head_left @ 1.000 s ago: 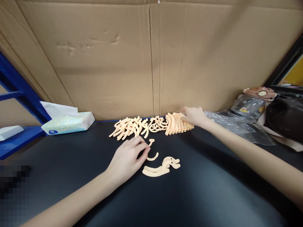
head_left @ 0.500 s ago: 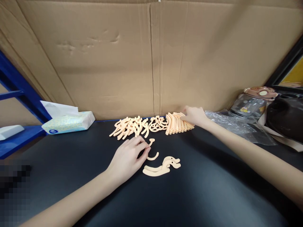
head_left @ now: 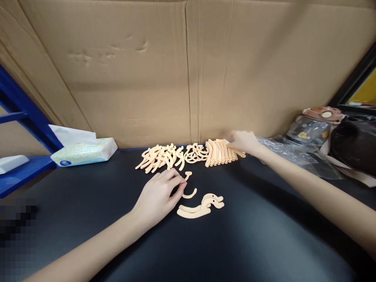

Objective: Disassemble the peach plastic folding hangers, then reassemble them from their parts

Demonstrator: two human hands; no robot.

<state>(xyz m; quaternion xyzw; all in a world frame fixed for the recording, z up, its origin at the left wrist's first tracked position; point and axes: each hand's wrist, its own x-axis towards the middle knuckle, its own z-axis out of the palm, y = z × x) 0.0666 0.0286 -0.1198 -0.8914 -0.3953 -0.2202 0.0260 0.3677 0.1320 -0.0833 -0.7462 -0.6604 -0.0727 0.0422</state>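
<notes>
My left hand (head_left: 160,196) is pinched closed on a thin, curved beige piece (head_left: 190,194) above the black table. One end of it curls out below my fingertips, and a small knob-ended part (head_left: 188,174) shows above them. To the right lie two overlapping flat beige pieces (head_left: 195,211) shaped like an animal's neck and head, with small dark holes. At the back, my right hand (head_left: 243,141) has its fingers closed on a bent beige piece (head_left: 240,153) at the right end of a row of similar pieces (head_left: 219,152). Its fingertips are partly blurred.
Against the cardboard wall lie a heap of curved beige pieces (head_left: 160,157) and a cluster of ring-like pieces (head_left: 196,153). A tissue pack (head_left: 85,152) stands left. Clear plastic wrap (head_left: 296,158), a transparent bottle (head_left: 308,131) and a dark bag (head_left: 357,145) sit right.
My right hand has shifted slightly right, and a bent piece under its fingers now sits apart from the row. My left hand stays in place.
</notes>
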